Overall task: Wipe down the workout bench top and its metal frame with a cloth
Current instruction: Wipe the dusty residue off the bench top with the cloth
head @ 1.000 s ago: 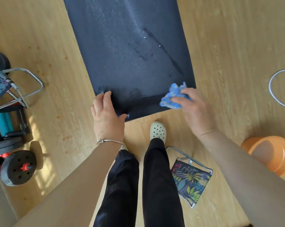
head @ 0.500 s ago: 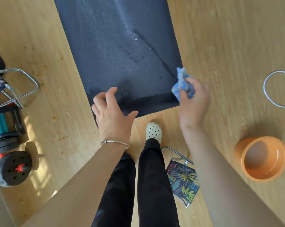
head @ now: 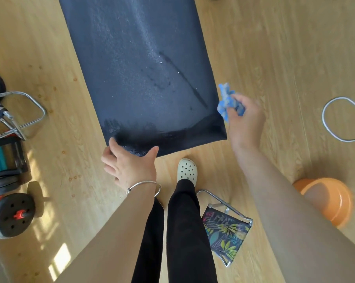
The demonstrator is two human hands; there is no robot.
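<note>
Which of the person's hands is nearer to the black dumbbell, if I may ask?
Left. The left hand is at the bench top's near-left corner, toward the dumbbell; the right hand holds the blue cloth beyond the opposite edge.

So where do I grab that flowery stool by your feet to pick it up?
Grab the chrome bar along the far edge of the stool, reaching down from above. It's thin, round and bare, so your fingers should curl right round it.
</note>
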